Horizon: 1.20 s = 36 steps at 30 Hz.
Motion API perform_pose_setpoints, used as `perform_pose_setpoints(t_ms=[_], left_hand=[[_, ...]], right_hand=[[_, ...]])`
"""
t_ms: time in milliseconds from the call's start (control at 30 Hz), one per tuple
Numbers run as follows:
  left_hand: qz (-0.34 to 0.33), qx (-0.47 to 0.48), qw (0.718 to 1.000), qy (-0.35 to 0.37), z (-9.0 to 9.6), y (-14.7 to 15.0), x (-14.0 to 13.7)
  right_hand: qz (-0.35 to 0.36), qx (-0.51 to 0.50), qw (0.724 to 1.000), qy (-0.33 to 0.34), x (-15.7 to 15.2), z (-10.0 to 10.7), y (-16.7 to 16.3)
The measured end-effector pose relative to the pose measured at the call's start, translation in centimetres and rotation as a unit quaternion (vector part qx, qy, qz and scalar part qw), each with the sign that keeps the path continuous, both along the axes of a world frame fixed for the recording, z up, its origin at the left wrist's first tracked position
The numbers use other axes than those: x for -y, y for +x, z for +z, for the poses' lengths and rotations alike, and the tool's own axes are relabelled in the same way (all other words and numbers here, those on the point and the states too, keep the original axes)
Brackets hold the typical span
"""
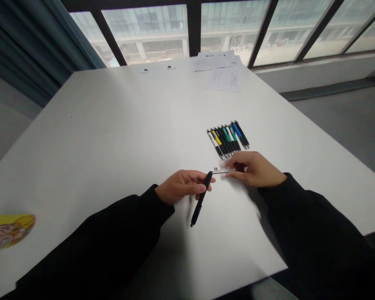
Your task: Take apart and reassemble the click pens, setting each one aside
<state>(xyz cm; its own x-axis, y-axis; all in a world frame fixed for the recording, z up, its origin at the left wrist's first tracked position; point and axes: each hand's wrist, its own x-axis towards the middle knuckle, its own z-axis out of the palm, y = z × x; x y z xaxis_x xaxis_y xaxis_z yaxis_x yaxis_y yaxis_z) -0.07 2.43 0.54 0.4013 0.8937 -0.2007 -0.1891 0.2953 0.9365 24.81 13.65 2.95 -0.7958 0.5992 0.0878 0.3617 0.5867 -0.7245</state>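
Note:
My left hand (186, 185) is closed around a black pen (201, 200), which slants with one end up and the other toward the table's near edge. A thin dark pen refill (220, 172) runs sideways from near the pen's upper end to the fingertips of my right hand (254, 168). The thumb and index finger of that hand stand a little apart around the refill's right end; whether they touch it is hard to see. Just above the refill lies a tiny metallic piece (216, 168), too small to name. Beyond my right hand, several pens (225, 141) lie side by side.
The white table (121, 121) stretches to the windows. Printed papers (225, 77) lie at its far edge, along with two small eye-like pieces (171, 67). A yellow item with a cartoon picture (12, 229) sits at the left. A blue curtain (46, 41) hangs at the far left.

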Motion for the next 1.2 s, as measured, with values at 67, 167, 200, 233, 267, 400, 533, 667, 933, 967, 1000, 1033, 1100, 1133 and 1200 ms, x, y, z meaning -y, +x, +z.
perform_pose_setpoints(t_ms=[67, 167, 200, 233, 267, 400, 533, 667, 933, 967, 1000, 1033, 1100, 1133, 1200], left_hand=[[0.015, 0.032, 0.999, -0.005, -0.2, 0.1, 0.2], [0.014, 0.057, 0.998, -0.019, -0.2, 0.4, 0.3], [0.009, 0.065, 0.998, -0.023, -0.2, 0.5, 0.3], [0.002, 0.074, 0.997, -0.026, -0.2, 0.5, 0.3], [-0.008, 0.084, 0.996, -0.029, -0.2, 0.4, 0.4], [-0.045, 0.110, 0.991, -0.058, -0.2, 0.1, 0.5], [-0.060, 0.104, 0.988, -0.095, 0.1, 0.1, 0.5], [-0.066, 0.100, 0.987, -0.110, 0.5, 0.3, 0.4], [-0.067, 0.095, 0.987, -0.109, 0.5, 0.3, 0.4], [-0.066, 0.093, 0.988, -0.108, 0.5, 0.3, 0.4], [-0.065, 0.091, 0.988, -0.109, 0.6, 0.3, 0.4], [-0.064, 0.089, 0.988, -0.110, 0.6, 0.3, 0.4], [-0.062, 0.083, 0.988, -0.114, 0.5, 0.3, 0.5], [-0.060, 0.079, 0.988, -0.115, 0.5, 0.3, 0.5], [-0.056, 0.071, 0.989, -0.116, 0.4, 0.3, 0.5]], right_hand=[[0.026, 0.039, 0.998, 0.045, -0.6, -0.2, 0.2], [0.076, 0.043, 0.995, 0.049, -0.9, -0.4, 0.3], [0.088, 0.043, 0.994, 0.047, -0.8, -0.4, 0.2], [0.095, 0.044, 0.993, 0.045, -0.7, -0.4, 0.2], [0.092, 0.045, 0.994, 0.043, -0.6, -0.4, 0.2], [0.009, 0.004, 0.998, -0.067, -0.2, -0.3, 0.3], [-0.039, -0.128, 0.963, -0.233, -0.1, -0.8, 0.5], [0.005, -0.281, 0.899, -0.337, 0.3, -1.1, 0.3], [-0.078, -0.387, 0.816, -0.423, 0.8, -0.7, 0.0], [-0.090, -0.389, 0.814, -0.421, 0.8, -0.7, 0.0], [-0.098, -0.390, 0.814, -0.420, 0.7, -0.7, 0.0], [-0.103, -0.388, 0.814, -0.419, 0.7, -0.7, 0.0], [-0.106, -0.379, 0.819, -0.418, 0.7, -0.6, -0.1], [-0.103, -0.372, 0.822, -0.419, 0.8, -0.5, -0.1], [-0.091, -0.354, 0.829, -0.423, 1.0, -0.4, -0.3]])
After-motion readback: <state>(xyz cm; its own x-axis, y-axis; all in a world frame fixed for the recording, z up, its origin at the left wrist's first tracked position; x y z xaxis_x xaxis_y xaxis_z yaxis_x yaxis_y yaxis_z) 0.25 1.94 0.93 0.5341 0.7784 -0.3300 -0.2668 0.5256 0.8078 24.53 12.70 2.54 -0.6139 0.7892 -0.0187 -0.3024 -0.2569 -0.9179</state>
